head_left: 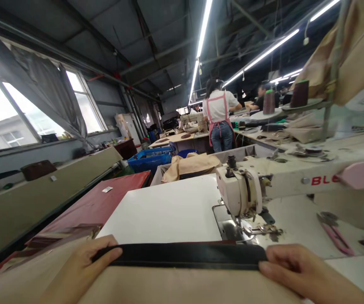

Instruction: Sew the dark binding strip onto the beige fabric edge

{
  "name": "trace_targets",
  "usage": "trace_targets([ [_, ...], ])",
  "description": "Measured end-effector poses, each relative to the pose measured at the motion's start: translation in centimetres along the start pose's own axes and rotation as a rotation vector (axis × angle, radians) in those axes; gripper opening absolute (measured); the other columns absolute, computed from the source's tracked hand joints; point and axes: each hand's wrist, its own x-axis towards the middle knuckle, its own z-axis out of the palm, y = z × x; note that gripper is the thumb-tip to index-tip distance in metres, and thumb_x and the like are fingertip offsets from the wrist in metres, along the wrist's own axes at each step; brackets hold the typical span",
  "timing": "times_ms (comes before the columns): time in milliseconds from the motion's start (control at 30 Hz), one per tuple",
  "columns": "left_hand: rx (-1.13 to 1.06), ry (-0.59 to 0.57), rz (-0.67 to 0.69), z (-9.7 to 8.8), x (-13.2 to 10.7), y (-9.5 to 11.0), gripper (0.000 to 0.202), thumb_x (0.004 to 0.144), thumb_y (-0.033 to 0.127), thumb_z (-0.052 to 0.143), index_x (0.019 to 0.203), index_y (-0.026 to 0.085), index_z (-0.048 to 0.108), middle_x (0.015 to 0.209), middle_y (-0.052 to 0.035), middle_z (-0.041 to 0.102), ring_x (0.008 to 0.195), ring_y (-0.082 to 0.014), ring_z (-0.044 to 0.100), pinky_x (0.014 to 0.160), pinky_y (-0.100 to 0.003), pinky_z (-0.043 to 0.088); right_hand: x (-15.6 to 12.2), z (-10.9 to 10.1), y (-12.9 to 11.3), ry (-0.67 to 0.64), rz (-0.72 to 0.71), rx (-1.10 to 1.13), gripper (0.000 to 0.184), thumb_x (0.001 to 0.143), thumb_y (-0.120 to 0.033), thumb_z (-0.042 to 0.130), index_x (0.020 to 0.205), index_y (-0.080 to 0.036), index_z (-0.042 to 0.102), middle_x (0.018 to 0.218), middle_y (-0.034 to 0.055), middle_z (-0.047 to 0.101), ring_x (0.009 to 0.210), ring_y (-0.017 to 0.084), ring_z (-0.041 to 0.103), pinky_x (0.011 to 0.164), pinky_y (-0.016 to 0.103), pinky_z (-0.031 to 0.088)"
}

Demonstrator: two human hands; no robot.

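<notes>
A beige fabric panel [182, 287] with a black band [188, 256] along its far edge is stretched between my hands at the near edge of the sewing table. My left hand [89, 264] pinches the band's left end between thumb and fingers. At the other end, the band's right corner is gripped by my right hand [291, 268]. Just beyond the band stands a white sewing machine [240, 190], its needle area and metal plate [228, 223] apart from the fabric.
Pink-handled thread snips [338, 236] lie right of the machine head. To the left is a stack of dark red sheets [99, 198]. Beyond the white tabletop [165, 211] are a bin of beige fabric [197, 164] and a blue crate [150, 158]. A co-worker [220, 114] stands farther back.
</notes>
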Motion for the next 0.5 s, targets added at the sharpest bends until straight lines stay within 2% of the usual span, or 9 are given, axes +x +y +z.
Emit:
trace_targets([
  [33,0.071,-0.061,-0.021,0.5,1.1,-0.6,0.030,0.084,0.045,0.052,0.072,0.020,0.064,0.073,0.0012,0.065,0.072,-0.0179,0.059,0.067,-0.024,0.049,1.2,0.8,0.0,0.008,-0.035,-0.032,0.041,0.082,-0.043,0.060,0.057,-0.019,0.038,0.054,-0.0080,0.031,0.048,0.008,0.032,0.046,0.021,0.025],
  [100,0.274,-0.193,-0.015,2.5,3.1,-0.5,0.019,0.081,0.035,0.056,0.092,0.021,0.065,0.095,-0.0012,0.067,0.091,-0.0228,0.059,0.084,-0.032,0.046,3.3,2.3,0.2,0.082,-0.075,-0.106,0.041,0.079,-0.038,0.060,0.054,-0.020,0.032,0.054,-0.0064,0.031,0.051,0.010,0.030,0.048,0.024,0.020],
  [200,0.498,-0.347,0.181,7.4,5.2,3.1,0.045,0.077,0.022,0.064,0.121,0.025,0.054,0.129,-0.0073,0.051,0.120,-0.0289,0.044,0.100,-0.047,0.032,4.8,3.4,1.1,0.145,-0.095,-0.178,0.031,0.075,-0.029,0.057,0.054,-0.019,0.036,0.053,-0.0041,0.039,0.051,0.012,0.032,0.049,0.025,0.020],
  [233,0.460,-0.414,0.271,9.4,5.6,4.9,0.045,0.081,0.024,0.061,0.124,0.026,0.049,0.132,-0.0069,0.048,0.121,-0.0269,0.043,0.097,-0.044,0.035,4.9,3.5,1.4,0.149,-0.100,-0.189,0.028,0.073,-0.027,0.057,0.054,-0.019,0.038,0.053,-0.0040,0.040,0.050,0.012,0.033,0.049,0.025,0.021],
  [267,0.375,-0.474,0.366,11.5,6.0,6.6,0.041,0.085,0.030,0.058,0.124,0.026,0.048,0.130,-0.0063,0.049,0.118,-0.0256,0.045,0.094,-0.041,0.038,4.9,3.4,1.7,0.150,-0.104,-0.196,0.027,0.073,-0.026,0.057,0.054,-0.020,0.038,0.052,-0.0042,0.041,0.049,0.013,0.033,0.049,0.025,0.021],
  [300,0.288,-0.462,0.415,13.5,6.2,8.2,0.039,0.087,0.034,0.055,0.124,0.025,0.047,0.127,-0.0067,0.051,0.116,-0.0256,0.045,0.094,-0.042,0.037,4.9,3.3,2.0,0.150,-0.104,-0.197,0.028,0.073,-0.027,0.057,0.053,-0.020,0.038,0.052,-0.0043,0.041,0.049,0.013,0.034,0.048,0.025,0.022],
  [400,0.170,-0.373,0.336,18.7,6.6,10.9,0.038,0.088,0.041,0.051,0.115,0.015,0.049,0.117,-0.0134,0.052,0.109,-0.0306,0.046,0.090,-0.047,0.037,4.5,3.1,2.5,0.153,-0.100,-0.181,0.029,0.076,-0.030,0.053,0.052,-0.020,0.039,0.053,-0.0029,0.045,0.050,0.015,0.041,0.049,0.026,0.028],
  [433,0.149,-0.364,0.309,19.8,6.6,11.1,0.035,0.087,0.041,0.053,0.109,0.014,0.051,0.111,-0.0129,0.054,0.104,-0.0300,0.048,0.087,-0.045,0.038,4.2,3.0,2.5,0.157,-0.098,-0.173,0.029,0.078,-0.031,0.051,0.053,-0.020,0.042,0.054,-0.0020,0.048,0.052,0.016,0.044,0.049,0.026,0.030],
  [500,0.091,-0.377,0.292,20.6,6.5,10.9,0.026,0.085,0.038,0.057,0.096,0.014,0.053,0.098,-0.0074,0.056,0.092,-0.0238,0.050,0.079,-0.035,0.041,3.5,2.9,2.1,0.185,-0.107,-0.161,0.026,0.081,-0.032,0.049,0.057,-0.020,0.049,0.058,-0.0003,0.052,0.056,0.018,0.048,0.053,0.028,0.034],
])
